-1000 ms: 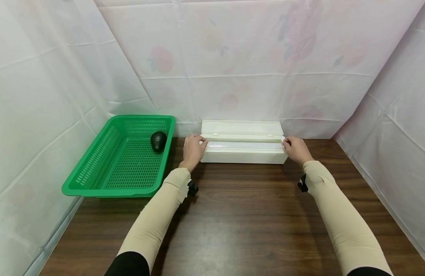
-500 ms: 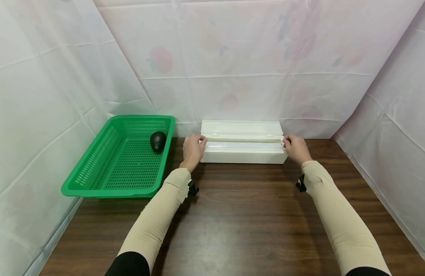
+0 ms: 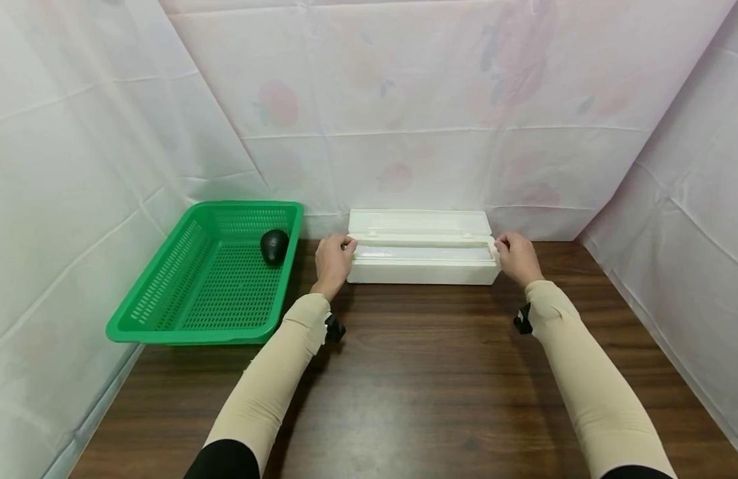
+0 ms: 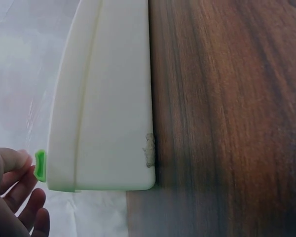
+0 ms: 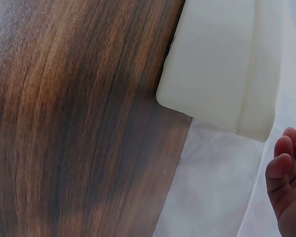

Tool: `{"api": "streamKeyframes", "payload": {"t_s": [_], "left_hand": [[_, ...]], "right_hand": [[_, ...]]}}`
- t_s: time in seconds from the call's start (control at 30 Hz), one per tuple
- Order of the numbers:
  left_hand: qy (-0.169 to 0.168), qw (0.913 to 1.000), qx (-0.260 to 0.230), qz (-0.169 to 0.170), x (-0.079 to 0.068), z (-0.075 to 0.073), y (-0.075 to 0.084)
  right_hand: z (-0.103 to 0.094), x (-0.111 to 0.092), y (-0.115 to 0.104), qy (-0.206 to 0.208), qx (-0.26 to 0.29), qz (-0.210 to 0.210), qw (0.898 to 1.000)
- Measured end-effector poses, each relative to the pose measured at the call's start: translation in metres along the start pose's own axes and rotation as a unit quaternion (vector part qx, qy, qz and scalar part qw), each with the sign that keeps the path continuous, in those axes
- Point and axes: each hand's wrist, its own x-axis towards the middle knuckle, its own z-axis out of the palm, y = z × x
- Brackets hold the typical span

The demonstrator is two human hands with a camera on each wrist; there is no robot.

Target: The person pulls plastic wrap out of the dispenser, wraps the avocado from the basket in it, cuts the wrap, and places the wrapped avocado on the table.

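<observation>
Long white box (image 3: 422, 274), lid (image 3: 419, 221) back, left fingers (image 4: 21, 186) in a pinch on green tab (image 4: 40, 166), hold of right fingers (image 5: 279, 169) unclear.

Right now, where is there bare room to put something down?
The table is bare between left sleeve and right sleeve, before the white box; also right of the right sleeve, up to the sheet. Crowded: between the green basket and box, where the left hand is.

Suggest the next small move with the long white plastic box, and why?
Probably tip the raised white plastic lid forward: it is open at the back of the box, and the left hand and right hand are at its opposite ends.
</observation>
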Motion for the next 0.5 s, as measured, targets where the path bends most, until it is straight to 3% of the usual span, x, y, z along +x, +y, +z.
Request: {"api": "streamKeyframes", "payload": {"t_s": [0.1, 0.2, 0.3, 0.5], "left_hand": [[-0.005, 1.0000, -0.007, -0.004, -0.0002, 0.0004, -0.0002], [-0.009, 0.9998, -0.016, -0.002, 0.0004, 0.0015, -0.0019], [-0.006, 0.9994, -0.032, 0.003, 0.0010, 0.0027, -0.0037], [-0.005, 0.9985, -0.055, 0.001, 0.0009, 0.0051, -0.0035]], "right_hand": [[0.0009, 0.0005, 0.0018, -0.010, 0.017, 0.016, 1.000], [0.0013, 0.0011, 0.0019, -0.032, 0.073, 0.053, 0.995], [0.0014, 0.0021, -0.0005, -0.044, 0.148, 0.095, 0.983], [0.0027, 0.0041, -0.0036, -0.030, 0.240, 0.142, 0.960]]}}
